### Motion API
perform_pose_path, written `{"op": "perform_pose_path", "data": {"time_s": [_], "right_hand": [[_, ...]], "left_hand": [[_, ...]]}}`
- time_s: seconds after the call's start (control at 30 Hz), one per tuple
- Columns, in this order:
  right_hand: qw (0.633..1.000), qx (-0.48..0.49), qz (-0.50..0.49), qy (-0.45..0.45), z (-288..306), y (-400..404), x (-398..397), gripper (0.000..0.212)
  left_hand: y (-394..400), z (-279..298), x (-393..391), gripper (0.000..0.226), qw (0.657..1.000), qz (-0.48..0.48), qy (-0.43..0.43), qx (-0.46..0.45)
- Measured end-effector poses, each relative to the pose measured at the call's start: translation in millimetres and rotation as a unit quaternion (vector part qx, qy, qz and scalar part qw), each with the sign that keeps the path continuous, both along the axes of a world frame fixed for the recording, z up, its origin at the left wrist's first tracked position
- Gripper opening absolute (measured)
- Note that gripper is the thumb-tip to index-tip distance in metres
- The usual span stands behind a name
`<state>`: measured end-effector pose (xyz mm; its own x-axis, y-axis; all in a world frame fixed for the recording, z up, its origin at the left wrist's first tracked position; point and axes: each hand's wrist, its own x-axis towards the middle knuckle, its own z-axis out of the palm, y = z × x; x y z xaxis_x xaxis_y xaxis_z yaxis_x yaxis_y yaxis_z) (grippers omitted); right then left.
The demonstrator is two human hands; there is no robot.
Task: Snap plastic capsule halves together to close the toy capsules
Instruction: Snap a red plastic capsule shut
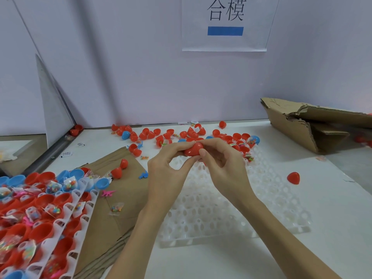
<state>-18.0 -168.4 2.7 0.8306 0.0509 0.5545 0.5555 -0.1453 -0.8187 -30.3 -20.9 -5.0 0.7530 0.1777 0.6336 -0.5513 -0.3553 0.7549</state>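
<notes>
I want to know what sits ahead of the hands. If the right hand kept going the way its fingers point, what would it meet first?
Its fingers point left, so the left hand, gripping the same red plastic capsule, probably comes first; depth is unclear.

Small assembly or packing workstation, factory-style, not a home. Landmark: white work table [332,208]. Plain pale partition walls [120,67] close it in at the back and left, booth-like. On the back wall above the table hangs a printed station sign [225,24] with two Chinese characters and a blue bar. Bulk stock on the table: loose red and blue capsule halves [181,135] piled along its far edge, filled white trays of halves [40,214] at its near left, an empty white grid tray [231,208] in the middle. Flattened cardboard [112,208] lies left of centre, a torn cardboard box [314,125] at far right.
</notes>
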Motion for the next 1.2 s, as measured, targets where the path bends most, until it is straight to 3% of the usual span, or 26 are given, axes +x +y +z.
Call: {"op": "perform_pose_path", "data": {"time_s": [0.4,0.63,1.2], "right_hand": [[0.999,-0.035,0.011,-0.007,0.4,-5.5,3.2,0.021],[1.0,0.016,0.003,-0.004,0.5,-0.8,1.6,0.027],[0.999,0.014,0.024,0.025,1.4,-3.7,2.8,0.024]], "left_hand": [[3.1,0.9,0.5,0.037,0.998,-0.032,0.034,-0.036],[-2.2,1.0,-0.8,0.036,1.0,-0.008,0.013,-0.025],[1.4,-4.2,-0.1,0.04,0.997,0.024,-0.028,0.067]]}}
